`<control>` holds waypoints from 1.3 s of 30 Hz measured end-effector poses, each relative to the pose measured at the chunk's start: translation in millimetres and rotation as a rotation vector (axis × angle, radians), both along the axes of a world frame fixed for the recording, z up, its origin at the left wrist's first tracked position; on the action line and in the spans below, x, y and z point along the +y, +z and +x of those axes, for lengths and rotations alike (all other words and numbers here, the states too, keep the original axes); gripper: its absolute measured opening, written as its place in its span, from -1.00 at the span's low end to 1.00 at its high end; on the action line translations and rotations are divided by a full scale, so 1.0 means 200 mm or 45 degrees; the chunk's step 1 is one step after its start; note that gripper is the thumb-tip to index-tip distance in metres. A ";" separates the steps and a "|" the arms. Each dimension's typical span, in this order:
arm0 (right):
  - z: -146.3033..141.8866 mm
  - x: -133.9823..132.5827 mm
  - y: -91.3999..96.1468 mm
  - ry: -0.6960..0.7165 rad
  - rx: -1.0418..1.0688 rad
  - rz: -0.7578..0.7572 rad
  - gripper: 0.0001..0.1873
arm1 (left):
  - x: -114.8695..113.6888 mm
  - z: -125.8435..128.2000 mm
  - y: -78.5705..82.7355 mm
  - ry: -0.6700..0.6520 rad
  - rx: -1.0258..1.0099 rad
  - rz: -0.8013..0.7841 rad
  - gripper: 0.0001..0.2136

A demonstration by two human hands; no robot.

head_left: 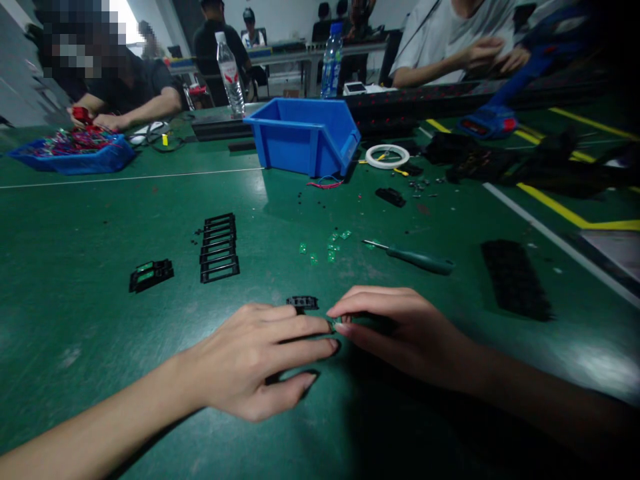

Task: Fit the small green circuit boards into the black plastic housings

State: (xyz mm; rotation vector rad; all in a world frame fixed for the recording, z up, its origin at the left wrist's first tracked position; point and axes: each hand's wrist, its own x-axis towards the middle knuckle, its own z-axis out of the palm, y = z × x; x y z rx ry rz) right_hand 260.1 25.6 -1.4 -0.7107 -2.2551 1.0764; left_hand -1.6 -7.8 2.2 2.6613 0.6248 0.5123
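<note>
My left hand (255, 363) lies on the green table (100, 320) near the front, fingers stretched toward the right, tips meeting my right hand (400, 330). The right hand's fingers are drawn together in a pinch where the two hands meet; what is between them is too small to name. A small black plastic frame (302, 303) lies just beyond the fingertips. Several tiny green circuit pieces (330, 248) are scattered farther back. A green-handled screwdriver (417, 259) lies behind my right hand.
A stack of black frames (219, 248) and a pair with green inserts (151, 275) lie at left. A blue bin (306, 135), tape roll (387, 157), black foam pad (515, 279), water bottles (231, 67) and a blue tray of wires (75, 150) stand beyond. Other people work at the far edge.
</note>
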 end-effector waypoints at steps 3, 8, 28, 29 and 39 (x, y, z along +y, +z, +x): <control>0.00 0.00 0.00 0.009 -0.009 0.010 -0.86 | 0.00 0.00 0.00 -0.013 0.017 0.030 -0.60; -0.01 0.00 0.01 0.054 0.013 -0.039 -0.83 | 0.00 0.00 0.00 -0.022 0.005 0.045 -0.60; 0.00 0.00 -0.02 0.040 0.032 -0.042 -0.77 | 0.00 0.00 -0.01 0.025 -0.055 0.049 -0.61; 0.00 0.00 -0.02 0.032 0.030 -0.031 -0.76 | 0.00 0.00 -0.01 0.038 -0.069 0.067 -0.62; 0.00 -0.01 -0.02 -0.020 -0.017 -0.003 -0.67 | -0.01 0.00 -0.01 0.173 -0.099 0.126 -0.65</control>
